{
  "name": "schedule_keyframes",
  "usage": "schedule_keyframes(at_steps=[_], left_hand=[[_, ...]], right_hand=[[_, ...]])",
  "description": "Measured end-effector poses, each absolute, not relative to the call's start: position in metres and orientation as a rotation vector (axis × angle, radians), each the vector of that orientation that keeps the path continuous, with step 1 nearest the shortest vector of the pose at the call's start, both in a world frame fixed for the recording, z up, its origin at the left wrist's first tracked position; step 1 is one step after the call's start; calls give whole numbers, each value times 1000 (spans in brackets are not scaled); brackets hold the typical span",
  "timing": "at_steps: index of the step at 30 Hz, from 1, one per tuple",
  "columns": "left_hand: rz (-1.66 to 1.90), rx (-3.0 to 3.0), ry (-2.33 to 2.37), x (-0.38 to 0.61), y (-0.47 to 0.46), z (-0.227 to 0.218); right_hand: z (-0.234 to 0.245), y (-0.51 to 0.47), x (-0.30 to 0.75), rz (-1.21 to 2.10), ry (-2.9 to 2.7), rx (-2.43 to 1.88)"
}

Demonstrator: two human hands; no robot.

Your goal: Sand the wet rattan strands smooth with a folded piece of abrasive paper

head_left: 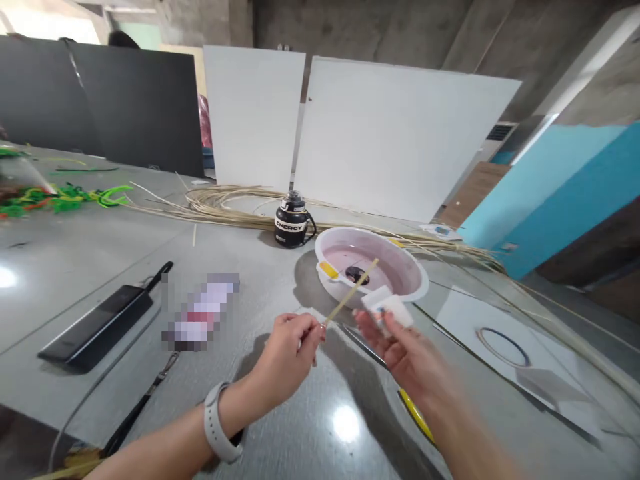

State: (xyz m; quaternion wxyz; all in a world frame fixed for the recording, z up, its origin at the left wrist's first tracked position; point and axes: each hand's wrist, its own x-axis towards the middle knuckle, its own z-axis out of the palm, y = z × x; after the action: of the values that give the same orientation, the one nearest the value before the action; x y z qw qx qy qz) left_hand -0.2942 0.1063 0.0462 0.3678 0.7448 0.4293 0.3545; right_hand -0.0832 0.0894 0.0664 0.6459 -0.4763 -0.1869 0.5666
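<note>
My left hand point(293, 350) pinches the lower end of a thin pale reed stick point(353, 292) that slants up and to the right over the grey table. My right hand point(400, 350) sits just to its right, palm up, with fingers curled round a small white block point(389, 308). The stick's upper tip reaches over the rim of a pink and white basin point(420, 280) just beyond both hands. A pale watch band circles my left wrist.
A black jug point(291, 223) stands behind the basin, beside a coil of long reeds point(225, 203). A black phone point(95, 327) and lanyard lie at left. Green pipe cleaners point(60, 198) sit far left. White boards point(395, 133) stand behind. A yellow-handled tool point(415, 413) lies under my right forearm, with paper carrying a ring point(503, 347) at right.
</note>
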Motion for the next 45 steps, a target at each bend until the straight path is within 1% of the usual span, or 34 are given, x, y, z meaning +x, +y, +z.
schedule_keyframes(at_steps=[2,5,10,12,17,19,21,23,25,27,29,32,35,42,43,45], left_hand=[[894,1930,1077,-291,105,44],[835,1976,980,-285,99,40],[763,2018,908,-282,96,42],[739,2018,907,-284,97,44],[705,2010,905,-293,99,48],[719,1988,964,-296,102,47],[737,1932,1026,-297,106,45],[742,1880,1061,-297,108,44],[739,1858,1071,-294,107,42],[738,1879,1062,-289,104,40],[743,1925,1017,-283,100,37],[728,1975,939,-277,96,34],[655,1983,943,-278,96,33],[642,1936,968,-291,102,38],[662,1900,989,-292,104,40],[702,1837,1031,-293,108,44]], right_hand=[[61,79,-112,1405,-545,-1081],[52,70,-137,1431,-606,-1126],[39,79,-128,1443,-533,-1121],[40,89,-107,1378,-469,-1096],[61,109,-21,994,-207,-1080],[70,107,-3,876,-169,-1080],[71,99,-9,946,-232,-1084],[67,90,-37,1186,-382,-1049],[59,80,-73,1357,-543,-968],[51,71,-104,1451,-647,-926],[44,65,-123,1463,-687,-948],[37,66,-128,1438,-660,-996],[36,78,-103,1384,-564,-979],[68,98,-4,970,-190,-1002],[71,96,-3,953,-185,-995],[72,89,-19,1041,-276,-984]])
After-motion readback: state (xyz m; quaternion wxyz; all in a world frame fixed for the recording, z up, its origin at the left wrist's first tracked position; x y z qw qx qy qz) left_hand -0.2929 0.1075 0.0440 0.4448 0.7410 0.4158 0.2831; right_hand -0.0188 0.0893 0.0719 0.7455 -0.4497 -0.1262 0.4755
